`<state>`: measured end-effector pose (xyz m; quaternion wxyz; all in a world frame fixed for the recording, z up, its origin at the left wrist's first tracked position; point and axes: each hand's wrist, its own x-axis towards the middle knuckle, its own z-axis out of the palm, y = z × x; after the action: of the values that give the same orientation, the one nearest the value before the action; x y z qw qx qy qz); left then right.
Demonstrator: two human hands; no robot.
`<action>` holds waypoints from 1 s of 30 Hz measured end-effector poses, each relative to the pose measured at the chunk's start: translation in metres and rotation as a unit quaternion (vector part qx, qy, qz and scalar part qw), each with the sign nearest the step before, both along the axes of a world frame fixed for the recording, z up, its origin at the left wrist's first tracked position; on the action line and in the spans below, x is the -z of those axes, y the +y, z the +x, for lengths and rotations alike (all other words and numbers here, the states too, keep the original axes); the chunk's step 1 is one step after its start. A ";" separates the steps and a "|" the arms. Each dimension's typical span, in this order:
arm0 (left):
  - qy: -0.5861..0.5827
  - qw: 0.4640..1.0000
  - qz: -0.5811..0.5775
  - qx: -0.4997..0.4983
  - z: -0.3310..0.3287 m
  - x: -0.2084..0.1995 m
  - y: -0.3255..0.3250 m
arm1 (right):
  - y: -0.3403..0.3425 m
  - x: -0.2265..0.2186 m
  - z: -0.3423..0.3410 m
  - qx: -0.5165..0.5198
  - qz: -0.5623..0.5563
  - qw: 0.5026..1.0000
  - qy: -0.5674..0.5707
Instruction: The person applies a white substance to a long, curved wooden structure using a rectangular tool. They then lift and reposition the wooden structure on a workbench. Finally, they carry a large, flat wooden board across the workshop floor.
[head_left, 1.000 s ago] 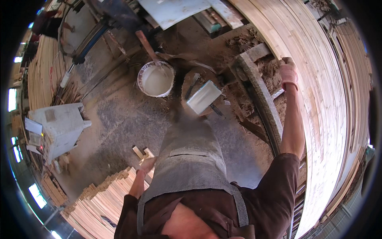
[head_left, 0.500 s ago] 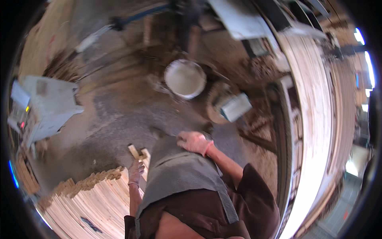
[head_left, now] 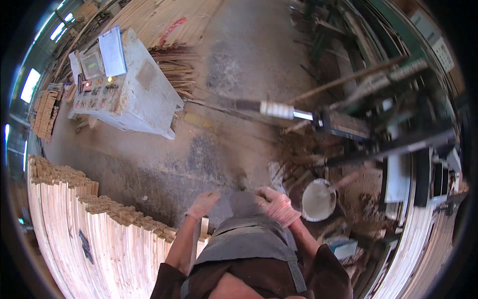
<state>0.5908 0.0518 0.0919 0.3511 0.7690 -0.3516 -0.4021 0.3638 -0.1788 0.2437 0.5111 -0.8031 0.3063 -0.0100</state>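
My left hand [head_left: 203,204], in a pale work glove, hovers in front of the grey apron [head_left: 244,244], its fingers stretched out and nothing seen in it. Below it, by my left forearm, stands the end of a wooden strip [head_left: 204,227], apart from the fingers. My right hand [head_left: 277,205], in a pinkish work glove, is held over the right side of the apron. Its fingers are loosely bent and apart, with no object visible in them. The nearest thing on that side is a white bucket [head_left: 319,200] on the floor.
A large stack of wooden strips [head_left: 124,244] rises at the lower left. A control cabinet [head_left: 149,94] with a clipboard [head_left: 112,52] stands at the upper left. Machinery with a metal beam [head_left: 393,147] reaches in from the right. Long boards [head_left: 413,249] lie at the lower right.
The view has swung left, bringing the cabinet and wood stack farther in and the bucket to the right. My left hand has moved away from the strip ends toward the apron's front.
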 end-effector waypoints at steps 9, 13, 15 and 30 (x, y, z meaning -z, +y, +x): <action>0.330 0.797 0.207 -0.462 0.128 0.024 0.129 | -0.135 -0.079 0.301 -0.155 -0.086 0.976 -0.129; 0.194 0.892 0.319 -0.254 0.233 0.056 0.063 | -0.190 -0.058 0.415 -0.141 -0.073 0.985 -0.064; 0.127 0.921 0.335 -0.154 0.312 0.071 0.019 | -0.219 -0.049 0.461 -0.097 -0.043 0.994 -0.018; 0.336 0.910 -0.047 -0.240 0.938 0.014 -0.597 | -0.486 0.263 0.532 -0.055 0.087 0.836 0.540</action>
<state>1.5288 -0.5448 0.0778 0.5700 0.6326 -0.0359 -0.5231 0.8961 -0.6651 -0.0194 0.3321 -0.6487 0.4887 0.4796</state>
